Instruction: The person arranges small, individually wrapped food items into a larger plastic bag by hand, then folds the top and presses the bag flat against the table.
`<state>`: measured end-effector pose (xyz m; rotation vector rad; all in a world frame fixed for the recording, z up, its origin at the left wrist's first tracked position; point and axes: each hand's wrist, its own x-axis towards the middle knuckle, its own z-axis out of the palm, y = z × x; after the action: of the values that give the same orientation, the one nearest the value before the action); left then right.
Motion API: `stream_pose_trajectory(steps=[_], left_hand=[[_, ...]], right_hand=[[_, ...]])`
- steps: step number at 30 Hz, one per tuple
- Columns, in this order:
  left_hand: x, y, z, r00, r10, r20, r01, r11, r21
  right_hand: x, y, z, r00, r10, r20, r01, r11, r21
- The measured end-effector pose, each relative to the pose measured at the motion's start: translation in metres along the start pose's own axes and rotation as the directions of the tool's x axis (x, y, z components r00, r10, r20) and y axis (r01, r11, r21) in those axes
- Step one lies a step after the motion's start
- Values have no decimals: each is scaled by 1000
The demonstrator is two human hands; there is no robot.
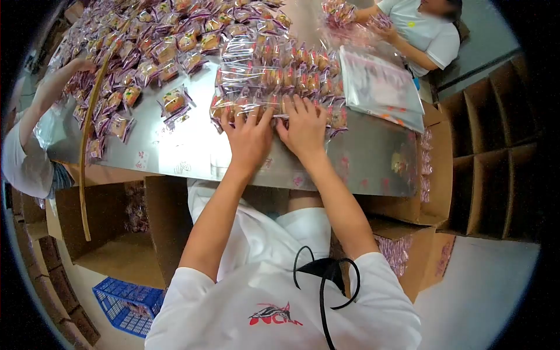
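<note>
Rows of small wrapped cakes [271, 77] lie side by side on the metal table [198, 140], beneath shiny clear film. My left hand [248, 137] rests its spread fingertips on the near row, toward its left part. Close beside it, my right hand [303, 128] lies with fingers apart on the same row, further right. Neither hand is wrapped round anything. A stack of clear plastic bags [382, 87] with orange and red print sits just right of the rows. One loose wrapped cake [175, 100] is left of the rows.
A large heap of wrapped cakes [166, 49] covers the back left, beside a long wooden strip [93, 116]. Co-workers' arms reach in at left [44, 99] and top right [411, 52]. Cardboard boxes [111, 233] and a blue crate [125, 306] are below.
</note>
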<state>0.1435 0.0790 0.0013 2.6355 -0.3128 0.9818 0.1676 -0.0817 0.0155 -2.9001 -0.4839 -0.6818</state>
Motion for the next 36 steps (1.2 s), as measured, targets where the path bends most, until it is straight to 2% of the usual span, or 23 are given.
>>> stream_pose_trajectory(steps=[2,5,6,7,10,12,14,15,16,18,21,24,25,28,29,32,33,36], left_hand=[[-2,0,-13,994,17,104,-17,1000,-2],[-5,-4,-27,982,76,172,-69,997,-47],[-9,-8,-32,978,98,184,-87,994,-63],[-12,-12,-38,981,133,142,-126,990,-55],[-31,-38,-38,981,190,39,-179,964,-197],[-38,-45,-44,981,95,-171,-119,983,-141],[-28,-49,-49,977,-146,-152,129,985,-117],[-13,-50,-62,980,-181,-82,167,974,-155],[-12,-59,-53,960,-272,59,277,911,-307],[-11,-66,-44,918,-331,220,396,808,-436],[-17,-63,-45,869,-421,260,494,767,-410],[-25,-60,-48,810,-488,325,583,619,-526],[-26,-60,-48,822,-495,280,567,668,-482],[-35,-66,-36,745,-588,315,666,629,-400],[-39,-71,-28,787,-561,256,611,650,-451],[-37,-71,-33,724,-585,366,661,436,-611],[-40,-73,-31,754,-583,303,605,439,-664],[-50,-76,-29,781,-565,265,577,491,-652]], right_hand=[[4,-1,-5,996,21,89,-20,1000,-12],[-3,-11,-18,992,40,119,-33,998,-57],[-6,-12,-18,996,18,82,-15,999,-37],[-9,-10,-15,999,-4,46,5,1000,-16],[-19,-11,-13,996,-88,5,87,994,60],[-16,-14,-16,984,-175,15,173,979,104],[-5,-22,-17,978,-206,-36,209,963,171],[-3,-30,-17,974,-221,-50,227,951,209],[-2,-38,-15,969,-238,-68,247,937,248],[2,-51,-2,969,-232,-86,245,946,214],[4,-56,16,972,-202,-123,219,965,144],[-3,-51,25,975,-155,-161,184,966,185],[-2,-49,29,967,-151,-204,190,963,191],[-2,-52,20,977,-134,-166,168,964,209],[-3,-53,13,979,-139,-152,170,961,218],[-1,-52,-3,980,-157,-121,180,962,206],[-1,-53,4,979,-161,-122,181,967,179],[-3,-56,16,979,-160,-126,179,970,163]])
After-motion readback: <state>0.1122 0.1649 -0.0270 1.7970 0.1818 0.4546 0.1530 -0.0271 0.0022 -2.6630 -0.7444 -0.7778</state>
